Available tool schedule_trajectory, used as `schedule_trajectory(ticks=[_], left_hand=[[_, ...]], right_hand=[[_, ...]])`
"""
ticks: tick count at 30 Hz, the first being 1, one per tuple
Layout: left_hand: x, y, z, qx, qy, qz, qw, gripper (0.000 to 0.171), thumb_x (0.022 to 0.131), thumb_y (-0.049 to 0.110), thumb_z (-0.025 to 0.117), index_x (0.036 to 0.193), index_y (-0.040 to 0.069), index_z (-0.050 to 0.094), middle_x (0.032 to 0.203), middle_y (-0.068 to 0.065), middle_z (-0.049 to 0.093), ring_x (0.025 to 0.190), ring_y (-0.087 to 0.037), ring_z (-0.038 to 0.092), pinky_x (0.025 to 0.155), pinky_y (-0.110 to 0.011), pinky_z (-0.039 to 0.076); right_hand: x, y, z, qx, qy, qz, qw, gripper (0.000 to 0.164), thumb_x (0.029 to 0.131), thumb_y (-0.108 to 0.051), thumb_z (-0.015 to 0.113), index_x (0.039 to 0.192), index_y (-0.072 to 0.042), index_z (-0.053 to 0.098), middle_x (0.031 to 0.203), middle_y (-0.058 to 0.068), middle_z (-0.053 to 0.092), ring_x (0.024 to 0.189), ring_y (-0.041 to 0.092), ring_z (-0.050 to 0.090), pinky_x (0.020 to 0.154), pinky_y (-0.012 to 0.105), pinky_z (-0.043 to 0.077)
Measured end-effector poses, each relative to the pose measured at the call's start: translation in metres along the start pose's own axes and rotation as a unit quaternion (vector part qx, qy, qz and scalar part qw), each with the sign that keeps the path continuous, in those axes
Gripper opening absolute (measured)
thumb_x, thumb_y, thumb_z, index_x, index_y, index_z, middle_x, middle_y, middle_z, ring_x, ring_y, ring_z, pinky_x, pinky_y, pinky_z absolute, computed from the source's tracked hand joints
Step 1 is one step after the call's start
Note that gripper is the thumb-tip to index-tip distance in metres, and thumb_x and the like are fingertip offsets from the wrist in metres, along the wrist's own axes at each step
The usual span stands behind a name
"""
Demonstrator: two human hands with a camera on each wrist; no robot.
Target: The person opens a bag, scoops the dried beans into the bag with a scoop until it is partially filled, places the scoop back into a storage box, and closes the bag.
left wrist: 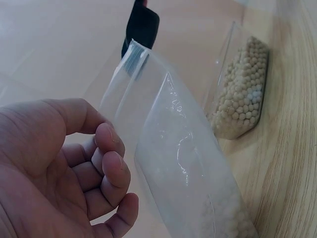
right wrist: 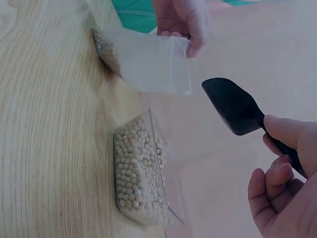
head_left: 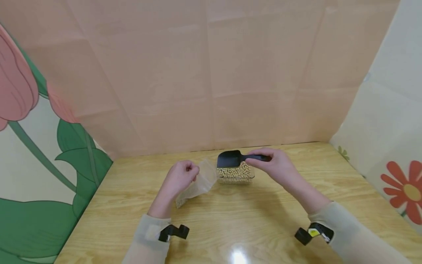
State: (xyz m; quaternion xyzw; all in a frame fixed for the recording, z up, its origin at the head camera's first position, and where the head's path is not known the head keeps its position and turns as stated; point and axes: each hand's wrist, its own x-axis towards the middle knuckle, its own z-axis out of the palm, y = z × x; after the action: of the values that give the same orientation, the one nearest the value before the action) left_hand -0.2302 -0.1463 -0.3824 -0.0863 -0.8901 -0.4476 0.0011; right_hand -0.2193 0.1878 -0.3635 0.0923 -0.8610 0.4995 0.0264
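My left hand [head_left: 180, 176] pinches the upper edge of a clear zip bag [left wrist: 173, 144] between thumb and fingers. The bag slants with its bottom on the table, and some pale beans [left wrist: 225, 215] lie in that lower corner. In my right hand [head_left: 280, 165] is the handle of a black scoop [right wrist: 233, 106], held between thumb and fingers. The scoop hangs over the clear plastic box [head_left: 235, 180], with its blade towards the bag; no beans show on it. Round pale beans [right wrist: 136, 171] fill much of the box.
The wood-grain table [head_left: 224, 216] extends around the box and bag. A pink sheet [head_left: 211, 80] stands behind it. Flower-patterned walls flank it, with a green leaf [head_left: 79, 161] on the left and a red flower [head_left: 410, 190] on the right. Each sleeve carries a black wrist camera.
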Motion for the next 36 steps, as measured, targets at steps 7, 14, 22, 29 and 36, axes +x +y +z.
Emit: schedule_trajectory(ticks=[7,14,22,29,36], left_hand=[[-0.001,0.001,0.0,0.0,0.0,-0.007,1.0,0.024,0.102,0.015,0.058,0.08,0.012,0.067,0.073,-0.003,0.064,0.053,-0.014,0.036,0.051,-0.031,0.032],[-0.001,0.002,0.0,-0.002,-0.004,-0.013,0.9999,0.025,0.104,0.017,0.058,0.082,0.013,0.068,0.075,-0.004,0.066,0.052,-0.014,0.035,0.051,-0.031,0.032],[0.0,0.001,0.0,-0.007,-0.008,-0.014,0.9998,0.025,0.104,0.019,0.059,0.082,0.013,0.069,0.075,-0.006,0.067,0.052,-0.015,0.034,0.05,-0.031,0.031],[-0.001,-0.001,-0.002,-0.014,-0.008,-0.014,0.9998,0.026,0.105,0.018,0.059,0.082,0.012,0.069,0.076,-0.005,0.067,0.052,-0.015,0.033,0.05,-0.031,0.032],[-0.003,-0.004,-0.002,-0.018,-0.008,-0.02,0.9996,0.025,0.104,0.016,0.058,0.083,0.011,0.069,0.076,-0.006,0.067,0.052,-0.015,0.031,0.05,-0.031,0.03]], right_hand=[[0.001,0.006,-0.006,-0.007,0.016,0.012,1.0,0.046,0.096,-0.048,0.085,0.129,-0.016,0.082,0.134,0.009,0.074,0.113,0.027,0.067,0.085,0.033,0.056],[0.006,0.02,-0.01,-0.012,0.022,0.017,1.0,0.048,0.097,-0.048,0.085,0.13,-0.014,0.081,0.137,0.01,0.074,0.117,0.028,0.068,0.087,0.033,0.056],[0.015,0.036,-0.013,-0.053,0.015,0.036,0.998,0.048,0.098,-0.05,0.083,0.131,-0.016,0.081,0.143,0.013,0.071,0.125,0.034,0.068,0.094,0.043,0.055],[0.024,0.045,-0.012,-0.088,0.011,0.036,0.995,0.048,0.099,-0.05,0.082,0.133,-0.016,0.081,0.145,0.016,0.069,0.129,0.04,0.065,0.099,0.052,0.053],[0.03,0.054,-0.007,-0.108,0.001,0.036,0.993,0.05,0.098,-0.05,0.083,0.134,-0.015,0.08,0.143,0.018,0.071,0.127,0.037,0.066,0.098,0.049,0.053]])
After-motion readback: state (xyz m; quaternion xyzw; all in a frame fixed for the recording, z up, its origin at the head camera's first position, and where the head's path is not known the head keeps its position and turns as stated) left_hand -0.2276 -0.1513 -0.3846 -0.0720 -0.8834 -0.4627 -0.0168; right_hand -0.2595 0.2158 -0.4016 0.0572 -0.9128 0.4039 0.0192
